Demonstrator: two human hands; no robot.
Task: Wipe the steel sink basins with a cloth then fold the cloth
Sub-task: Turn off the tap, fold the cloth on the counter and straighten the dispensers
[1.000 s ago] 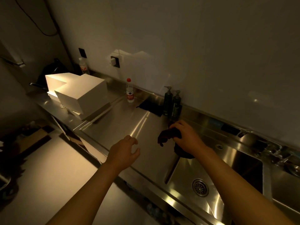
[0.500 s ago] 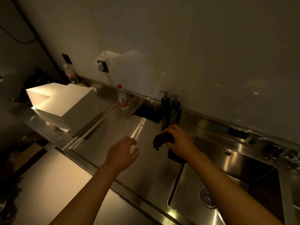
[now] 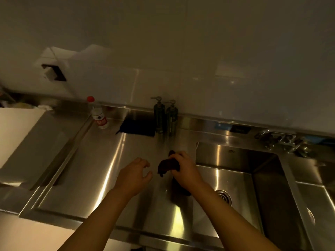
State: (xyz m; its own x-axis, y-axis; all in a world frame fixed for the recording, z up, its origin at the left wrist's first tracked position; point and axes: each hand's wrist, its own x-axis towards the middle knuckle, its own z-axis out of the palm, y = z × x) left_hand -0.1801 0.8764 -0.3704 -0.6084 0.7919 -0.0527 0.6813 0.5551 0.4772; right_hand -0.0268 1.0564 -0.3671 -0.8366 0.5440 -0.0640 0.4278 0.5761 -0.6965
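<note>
Dark cloth (image 3: 167, 165), bunched, held in the right hand (image 3: 184, 168) above the steel counter (image 3: 94, 169), just left of the near sink basin's left rim. Right fingers curled over the top of the bundle; a loose end droops from the grip on the left side, and more dark fabric hangs below the wrist at the basin edge. Whether the hanging part touches the counter cannot be told in this light.

Left hand (image 3: 135, 175) hovers over the counter just beside the cloth, apart from it. Fingers loosely curled, thumb and forefinger spread, holding nothing.

Near sink basin (image 3: 235, 171): stainless, deep, round drain strainer (image 3: 224, 196) on its floor partly hidden by the right forearm. Second basin (image 3: 311, 201) to its right, divided by a steel ridge. Faucet and valve handles (image 3: 279, 140) at the back rim, behind the divider.

Against the backsplash, behind the hands: two dark pump dispensers (image 3: 165, 115) standing side by side, upright. Left of them a flat dark mat or cloth (image 3: 137, 126) lying on the counter. Further left a small plastic bottle (image 3: 97, 115), red cap, red-and-white label, upright.

White box (image 3: 16, 133) at the far left on the counter, cut off by the frame edge. Wall outlet with a white plug (image 3: 52, 75) on the pale wall above. Lighting dim, warm highlights on the steel.
</note>
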